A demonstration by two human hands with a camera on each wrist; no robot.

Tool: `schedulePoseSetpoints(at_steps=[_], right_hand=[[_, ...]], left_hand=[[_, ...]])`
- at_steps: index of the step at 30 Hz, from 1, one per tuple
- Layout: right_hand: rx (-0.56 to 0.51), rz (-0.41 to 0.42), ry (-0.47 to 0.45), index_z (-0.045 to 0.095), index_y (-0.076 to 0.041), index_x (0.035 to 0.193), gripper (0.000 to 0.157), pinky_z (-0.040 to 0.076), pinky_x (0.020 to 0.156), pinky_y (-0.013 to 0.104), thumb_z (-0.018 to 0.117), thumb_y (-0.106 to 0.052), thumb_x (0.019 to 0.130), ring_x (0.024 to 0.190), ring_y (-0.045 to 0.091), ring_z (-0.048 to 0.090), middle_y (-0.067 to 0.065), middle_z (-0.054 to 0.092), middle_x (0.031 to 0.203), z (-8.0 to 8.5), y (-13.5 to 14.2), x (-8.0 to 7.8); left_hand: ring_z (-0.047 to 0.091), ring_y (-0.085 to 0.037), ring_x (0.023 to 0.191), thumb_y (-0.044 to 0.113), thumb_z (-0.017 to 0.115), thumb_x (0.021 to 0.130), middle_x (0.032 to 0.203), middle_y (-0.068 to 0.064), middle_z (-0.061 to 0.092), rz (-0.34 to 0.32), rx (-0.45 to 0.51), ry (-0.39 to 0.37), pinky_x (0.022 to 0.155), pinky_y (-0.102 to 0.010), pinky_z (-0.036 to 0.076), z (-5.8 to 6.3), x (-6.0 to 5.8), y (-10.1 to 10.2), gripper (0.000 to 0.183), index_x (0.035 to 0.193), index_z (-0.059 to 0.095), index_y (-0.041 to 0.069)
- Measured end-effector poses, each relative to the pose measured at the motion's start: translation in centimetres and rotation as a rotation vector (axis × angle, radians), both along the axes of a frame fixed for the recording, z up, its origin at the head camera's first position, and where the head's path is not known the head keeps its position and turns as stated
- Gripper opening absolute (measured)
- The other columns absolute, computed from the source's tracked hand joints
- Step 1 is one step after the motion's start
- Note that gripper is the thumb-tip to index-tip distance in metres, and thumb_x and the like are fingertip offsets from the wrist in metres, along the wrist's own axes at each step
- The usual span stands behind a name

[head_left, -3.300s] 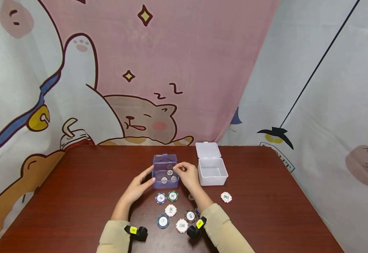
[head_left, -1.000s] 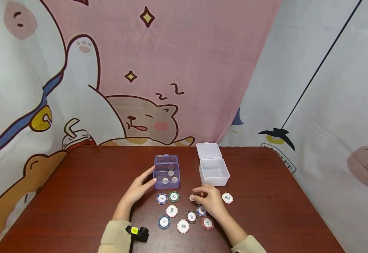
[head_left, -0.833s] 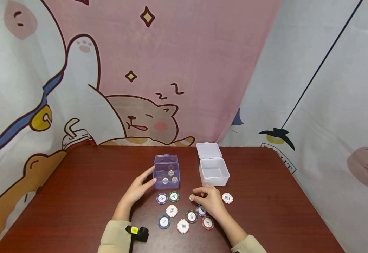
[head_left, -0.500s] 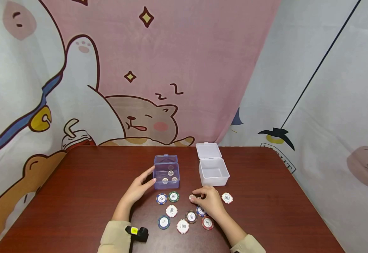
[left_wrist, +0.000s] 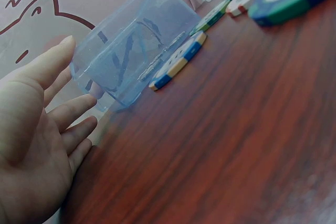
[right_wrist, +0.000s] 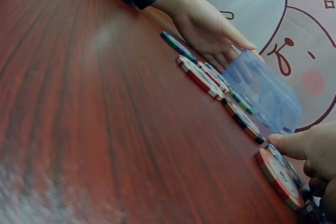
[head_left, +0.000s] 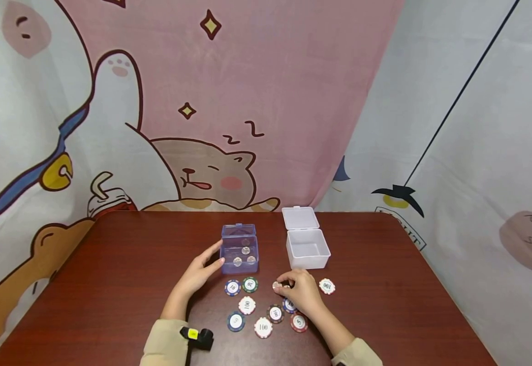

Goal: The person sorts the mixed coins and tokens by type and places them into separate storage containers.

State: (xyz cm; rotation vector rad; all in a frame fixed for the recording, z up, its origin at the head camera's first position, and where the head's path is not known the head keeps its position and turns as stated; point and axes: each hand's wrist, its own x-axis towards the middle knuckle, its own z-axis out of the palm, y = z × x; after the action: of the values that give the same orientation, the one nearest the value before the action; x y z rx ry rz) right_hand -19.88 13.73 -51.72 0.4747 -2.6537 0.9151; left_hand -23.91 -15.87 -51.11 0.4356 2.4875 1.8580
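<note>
My right hand (head_left: 303, 292), in the head view, has its thumb and fingertips around a small silver coin (head_left: 276, 285) low at the table, in front of the boxes. At the left side of a clear blue lidded box (head_left: 240, 269) is my left hand (head_left: 197, 274), fingers extended and thumb near the front corner. The box's lid stands up, and silver coins (head_left: 246, 250) lie inside. In the left wrist view, the left hand (left_wrist: 31, 119) has its fingertips right at the box wall (left_wrist: 118, 61). The right wrist view shows the right thumb (right_wrist: 289, 145) above poker chips; the coin is hidden there.
A white box (head_left: 308, 263) with its lid tipped back stands to the right. Several poker chips lie in front, among them a green chip (head_left: 249, 284), a red chip (head_left: 299, 322) and a white chip (head_left: 263, 328). Another white chip (head_left: 327, 286) lies right of the right hand.
The right hand has come from the blue box down to the coin on the table since the oldest frame. Over the last second it barely shifts at the coin. The left hand stays at the box.
</note>
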Motion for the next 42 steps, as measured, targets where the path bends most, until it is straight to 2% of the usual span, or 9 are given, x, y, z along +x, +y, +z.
schedulePoseSetpoints(at_steps=[9,14,16,23,28,35,37,42], right_hand=[[0.004,0.0,-0.019,0.069,-0.019,0.076,0.018,0.031,0.059,0.028,0.079,-0.029,0.064,0.062,0.008,0.039,-0.013,0.042,0.06,0.2,-0.1,0.1],[-0.003,-0.02,-0.05,0.067,-0.021,0.074,0.02,0.032,0.058,0.026,0.08,-0.03,0.062,0.062,0.007,0.038,-0.011,0.043,0.061,0.2,0.1,0.2],[-0.03,-0.029,-0.061,0.065,-0.023,0.07,0.019,0.031,0.056,0.024,0.08,-0.029,0.061,0.061,0.007,0.038,-0.009,0.043,0.061,0.3,0.1,0.3],[-0.13,-0.025,-0.03,0.062,-0.025,0.062,0.019,0.028,0.051,0.022,0.08,-0.022,0.063,0.057,0.007,0.034,-0.008,0.039,0.057,0.7,-0.1,0.4],[-0.183,-0.015,-0.046,0.061,-0.025,0.061,0.019,0.029,0.05,0.02,0.079,-0.019,0.065,0.055,0.004,0.035,-0.012,0.037,0.057,0.7,-0.4,0.5],[-0.299,0.01,-0.087,0.06,-0.019,0.062,0.018,0.028,0.048,0.019,0.077,-0.017,0.069,0.053,0.004,0.035,-0.011,0.036,0.056,1.1,-1.4,0.5],[-0.329,0.02,-0.099,0.06,-0.018,0.063,0.018,0.029,0.047,0.019,0.076,-0.017,0.07,0.053,0.004,0.035,-0.01,0.037,0.057,1.2,-1.7,0.5],[-0.394,0.014,-0.13,0.06,-0.018,0.064,0.017,0.031,0.048,0.02,0.075,-0.016,0.072,0.055,0.005,0.037,-0.009,0.038,0.059,1.6,-2.6,0.4]], left_hand=[[0.025,-0.024,0.129,0.023,0.059,0.087,0.138,-0.007,0.038,0.004,-0.012,0.006,0.101,-0.051,0.016,-0.1,0.0,-0.1,0.055,0.137,0.038,0.015],[0.025,-0.024,0.129,0.022,0.059,0.087,0.138,-0.007,0.038,0.011,-0.019,-0.016,0.101,-0.051,0.016,0.1,0.1,0.1,0.055,0.137,0.038,0.017],[0.025,-0.025,0.13,0.021,0.059,0.087,0.138,-0.007,0.038,0.011,-0.019,-0.026,0.101,-0.052,0.015,0.5,0.3,0.2,0.055,0.138,0.038,0.017],[0.023,-0.033,0.129,0.015,0.058,0.088,0.138,-0.015,0.036,-0.005,-0.014,-0.038,0.1,-0.056,0.014,2.9,1.5,0.6,0.055,0.138,0.036,0.008],[0.026,-0.029,0.129,0.02,0.058,0.088,0.137,-0.01,0.038,0.007,-0.041,-0.01,0.1,-0.055,0.017,1.2,0.7,0.2,0.054,0.138,0.037,0.015],[0.025,-0.026,0.13,0.021,0.059,0.087,0.138,-0.009,0.038,0.014,-0.026,-0.029,0.101,-0.052,0.015,1.2,0.7,0.1,0.055,0.138,0.038,0.016],[0.025,-0.024,0.129,0.022,0.059,0.087,0.137,-0.006,0.038,0.02,-0.031,-0.017,0.101,-0.052,0.016,0.4,0.4,0.0,0.054,0.137,0.038,0.017],[0.025,-0.025,0.129,0.021,0.059,0.087,0.138,-0.006,0.038,0.018,-0.026,-0.014,0.101,-0.052,0.016,0.3,0.2,0.1,0.054,0.137,0.038,0.017]])
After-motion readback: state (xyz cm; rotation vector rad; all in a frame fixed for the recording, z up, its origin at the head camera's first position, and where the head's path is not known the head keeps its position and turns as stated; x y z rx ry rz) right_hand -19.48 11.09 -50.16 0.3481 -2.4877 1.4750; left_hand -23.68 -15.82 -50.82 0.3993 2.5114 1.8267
